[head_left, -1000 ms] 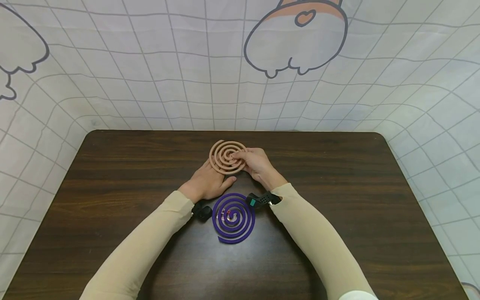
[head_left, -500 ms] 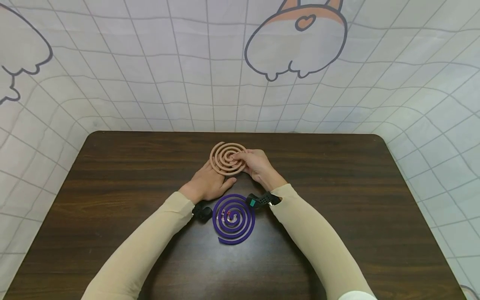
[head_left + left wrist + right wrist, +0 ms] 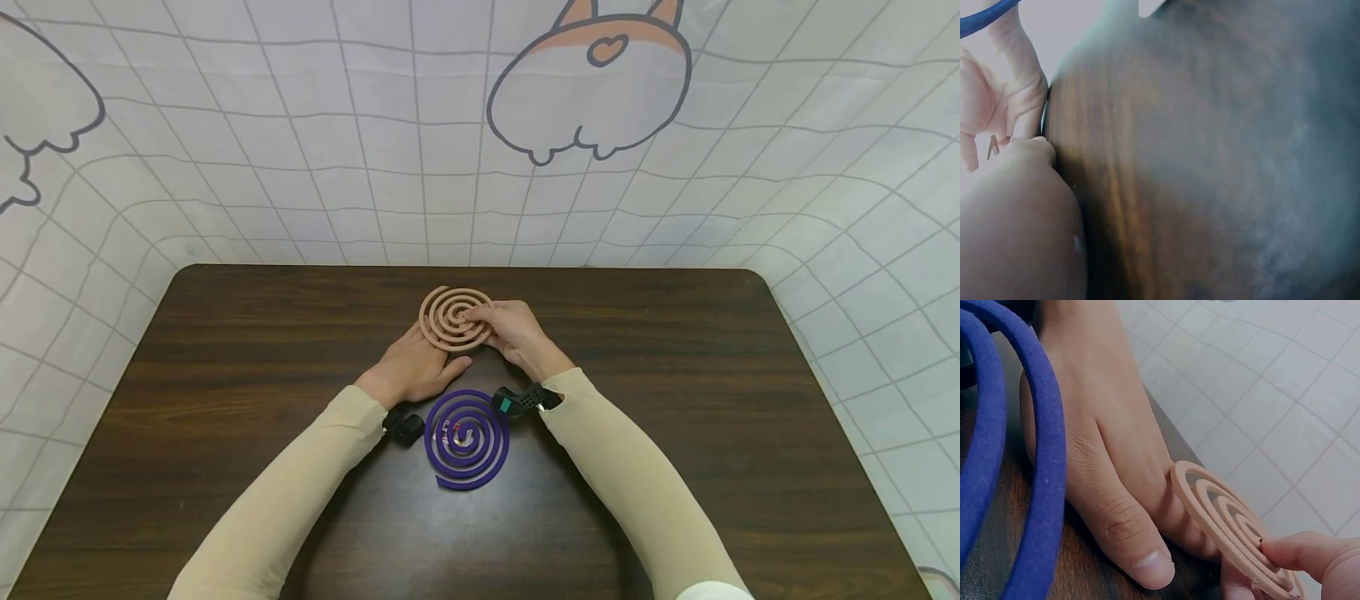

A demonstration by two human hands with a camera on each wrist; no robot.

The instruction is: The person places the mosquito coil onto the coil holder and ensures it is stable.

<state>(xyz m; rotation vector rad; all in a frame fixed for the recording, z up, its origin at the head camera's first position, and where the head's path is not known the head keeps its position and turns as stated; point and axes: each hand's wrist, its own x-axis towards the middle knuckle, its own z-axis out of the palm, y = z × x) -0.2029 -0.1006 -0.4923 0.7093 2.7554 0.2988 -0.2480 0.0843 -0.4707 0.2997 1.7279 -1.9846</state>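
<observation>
My right hand (image 3: 516, 333) pinches a tan mosquito coil (image 3: 442, 333) near its centre, thumb on top. The coil is tilted in the right wrist view, where its left edge meets the fingers of my left hand (image 3: 1110, 450). That left hand lies low over the table with its thumb stretched out; its fingertips are hidden behind the tan coil. Nearer to me, between both wrists, is a purple mosquito coil (image 3: 442, 457). Through its middle shows a small white and red printed thing (image 3: 467, 435), too small to make out.
A dark wooden table (image 3: 750, 467) spreads out on all sides of the hands. Behind it and along its sides hangs a white grid-patterned sheet (image 3: 315, 150) with cartoon drawings. Black wrist straps with cameras (image 3: 405, 427) sit close to the purple coil.
Both hands and both coils hold their places. The head view has tilted up very slightly, so everything sits a little lower in it.
</observation>
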